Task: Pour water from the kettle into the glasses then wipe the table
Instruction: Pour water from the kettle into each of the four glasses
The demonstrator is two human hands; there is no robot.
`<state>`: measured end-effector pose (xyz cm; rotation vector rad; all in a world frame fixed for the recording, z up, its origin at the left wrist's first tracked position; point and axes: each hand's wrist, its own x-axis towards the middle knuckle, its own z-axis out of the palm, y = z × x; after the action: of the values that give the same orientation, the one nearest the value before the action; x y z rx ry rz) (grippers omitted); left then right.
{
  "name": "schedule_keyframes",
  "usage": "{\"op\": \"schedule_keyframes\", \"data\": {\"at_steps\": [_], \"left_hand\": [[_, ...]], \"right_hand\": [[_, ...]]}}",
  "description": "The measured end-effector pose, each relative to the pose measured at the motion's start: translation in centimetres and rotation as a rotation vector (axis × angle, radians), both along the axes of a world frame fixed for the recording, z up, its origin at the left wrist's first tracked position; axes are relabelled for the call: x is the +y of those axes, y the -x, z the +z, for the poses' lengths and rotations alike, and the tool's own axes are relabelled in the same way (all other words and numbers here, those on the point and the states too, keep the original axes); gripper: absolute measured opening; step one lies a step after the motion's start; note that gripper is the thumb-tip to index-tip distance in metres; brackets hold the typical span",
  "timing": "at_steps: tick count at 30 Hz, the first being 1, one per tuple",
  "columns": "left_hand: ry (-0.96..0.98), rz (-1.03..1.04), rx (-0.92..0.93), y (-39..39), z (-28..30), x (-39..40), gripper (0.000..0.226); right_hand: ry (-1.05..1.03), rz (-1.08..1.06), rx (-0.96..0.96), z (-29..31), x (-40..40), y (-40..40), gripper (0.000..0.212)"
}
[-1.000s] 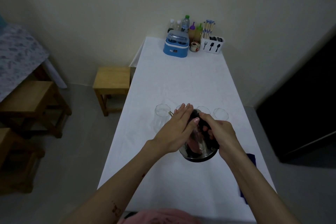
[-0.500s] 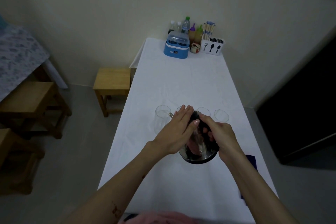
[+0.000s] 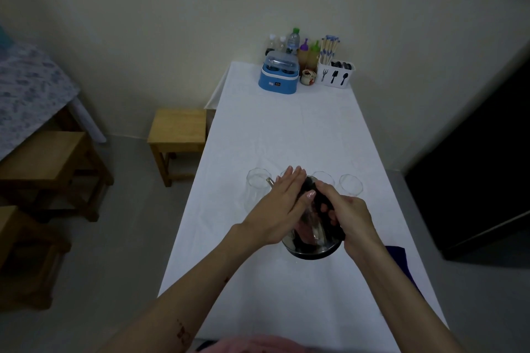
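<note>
Steel kettle (image 3: 312, 246) sits tilted fwd over the white table (image 3: 286, 129), near the front-middle, spout end toward the row of glasses. Your right hand (image 3: 348, 216) is wrapped around its black handle, fingers curled in a firm grip. Your left hand (image 3: 282, 206) lies flat w/ fingers straight, palm pressing on the kettle's top (looks like the lid, but it's hidden under the hand).

Four clear glasses just beyond: the leftmost glass (image 3: 256, 190) is tall and next to the spout, one is mostly hidden behind your left fingertips, then two more (image 3: 323, 178) (image 3: 350, 184) to the right. Can't tell if any hold water, too dim.

Blue cloth (image 3: 400, 259) peeks out by your right forearm at the table's right edge. Far end has a blue container (image 3: 278, 76), bottles and a white cutlery holder (image 3: 337, 73). Wooden stool (image 3: 177, 135) stands left of the table.
</note>
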<state>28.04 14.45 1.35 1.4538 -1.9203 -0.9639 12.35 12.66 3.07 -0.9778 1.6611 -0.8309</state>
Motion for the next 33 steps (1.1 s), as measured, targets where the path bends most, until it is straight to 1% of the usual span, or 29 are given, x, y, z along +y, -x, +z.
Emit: {"op": "schedule_keyframes", "data": {"at_steps": [4, 9, 11, 15, 20, 23, 25, 27, 33], "left_hand": [[0.003, -0.013, 0.010, 0.0, 0.0, -0.1, 0.060], [0.025, -0.054, -0.030, 0.1, -0.3, -0.1, 0.060], [0.056, -0.074, -0.057, 0.1, -0.6, -0.2, 0.059], [0.124, -0.116, -0.122, 0.2, -0.9, -0.4, 0.059], [0.235, -0.157, -0.170, 1.0, -0.4, -0.4, 0.067], [0.282, -0.167, -0.168, 2.1, 0.1, -0.6, 0.067], [0.283, -0.166, -0.147, 2.8, 0.4, -0.8, 0.067], [0.271, -0.165, -0.130, 3.6, 0.6, -1.0, 0.067], [0.174, -0.127, -0.079, 5.5, 0.4, -1.4, 0.062]], "right_hand": [[-0.011, -0.048, -0.028, -0.3, 0.4, -0.1, 0.062], [-0.026, -0.105, -0.093, -1.2, 1.0, -0.2, 0.066], [-0.025, -0.118, -0.141, -1.5, 1.3, -0.3, 0.059], [-0.021, -0.149, -0.242, -1.9, 2.3, -0.5, 0.037], [0.001, -0.199, -0.351, -2.3, 3.2, -0.2, 0.035], [0.039, -0.214, -0.375, -1.6, 3.3, 0.6, 0.034], [0.066, -0.202, -0.366, -1.1, 3.1, 1.5, 0.031], [0.079, -0.174, -0.316, -0.7, 2.8, 2.6, 0.030], [0.071, -0.103, -0.112, 0.1, 1.0, 5.4, 0.040]]}}
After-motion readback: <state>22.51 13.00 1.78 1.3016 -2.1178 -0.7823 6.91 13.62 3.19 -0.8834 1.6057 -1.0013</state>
